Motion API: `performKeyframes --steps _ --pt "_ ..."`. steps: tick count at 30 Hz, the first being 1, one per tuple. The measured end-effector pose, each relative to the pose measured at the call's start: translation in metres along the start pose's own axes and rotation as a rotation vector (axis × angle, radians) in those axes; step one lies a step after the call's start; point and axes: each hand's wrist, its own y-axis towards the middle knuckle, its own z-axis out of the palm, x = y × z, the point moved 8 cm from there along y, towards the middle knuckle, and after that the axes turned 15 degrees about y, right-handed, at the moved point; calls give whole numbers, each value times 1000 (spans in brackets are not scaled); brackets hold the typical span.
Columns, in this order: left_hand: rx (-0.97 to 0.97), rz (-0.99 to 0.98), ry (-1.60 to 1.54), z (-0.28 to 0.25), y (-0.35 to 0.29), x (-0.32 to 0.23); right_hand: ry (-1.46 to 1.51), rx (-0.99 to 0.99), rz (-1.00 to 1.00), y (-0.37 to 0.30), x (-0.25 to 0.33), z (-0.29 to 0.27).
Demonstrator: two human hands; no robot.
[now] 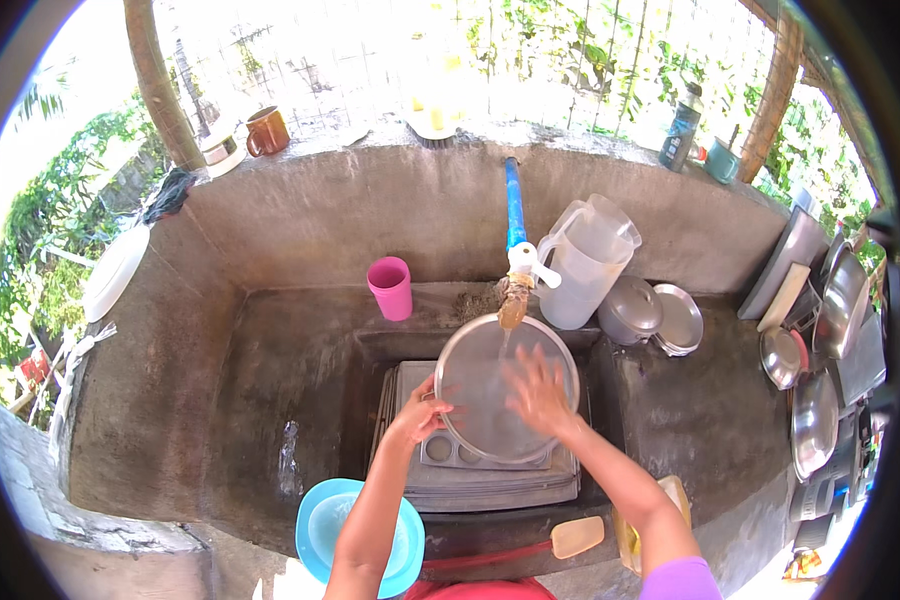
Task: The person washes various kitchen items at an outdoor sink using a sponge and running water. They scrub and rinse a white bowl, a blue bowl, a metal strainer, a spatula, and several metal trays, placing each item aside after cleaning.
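Observation:
A round, shallow grey pan [478,375] with a pale rim is tilted under the tap, and a thin stream of water falls into it. My left hand [420,415] grips its left rim, fingers curled over the edge. Over the inside of the pan, my right hand [540,395] is spread flat, slightly blurred; whether it touches the surface I cannot tell. Above stands the tap [523,262], white with a brown-wrapped spout on a blue pipe [514,205]. Below the pan lies a stack of flat grey trays [490,492] in the basin, the top one with round hollows.
A pink cup [390,288] stands behind on the left; a clear pitcher [585,262], a lidded pot [631,310] and metal plates [679,318] on the right. A blue bowl [315,515] and a pale-headed, red-handled tool [577,538] lie in front. Metal pans [815,425] hang along the right side.

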Motion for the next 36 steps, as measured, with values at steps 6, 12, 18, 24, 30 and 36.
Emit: performKeyframes --steps 6,12,18,24,30,36 --pt "-151 -52 52 24 -10 -1 245 -147 -129 86 1 45" --pt "-112 60 143 -9 -29 -26 139 30 188 102 -13 64" --pt "-44 40 -33 -31 -41 -15 367 475 404 83 -57 83" --pt "47 -61 -189 -47 -45 24 1149 650 667 39 -86 63" --pt "-3 -327 -197 -39 -33 91 726 563 651 38 -77 24" --pt "-392 -332 -331 -55 -10 108 346 240 150 73 -38 -11"
